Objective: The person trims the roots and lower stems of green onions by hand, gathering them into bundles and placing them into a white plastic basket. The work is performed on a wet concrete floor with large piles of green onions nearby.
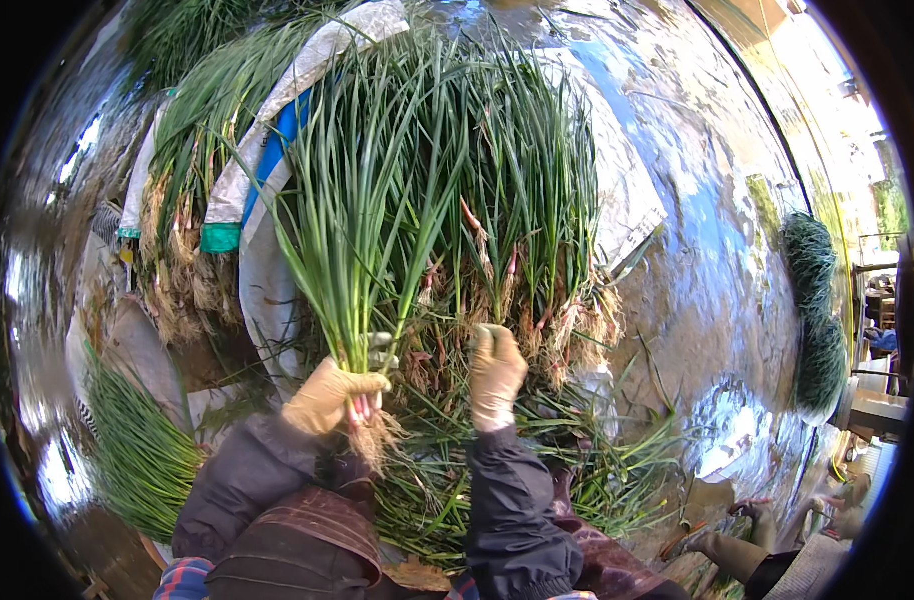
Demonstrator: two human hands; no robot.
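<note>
My gloved left hand [337, 394] is closed around a bunch of green garlic or similar allium plants [352, 247], leaves up, with pinkish stem bases and pale roots hanging below the fist. My gloved right hand [496, 371] is at the near edge of a large pile of the same plants [524, 165], its fingers curled; whether it pinches a stem cannot be made out. The pile lies on white woven plastic sacking [614, 150] with a blue stripe, its roots towards me.
More plants with tangled roots [194, 150] lie at the upper left, and a neat green bundle [141, 450] at the lower left. Loose leaves [434, 487] litter the ground between my knees. Dark green bundles [811, 315] stand far right. Another person's arm [734, 551] shows at the lower right.
</note>
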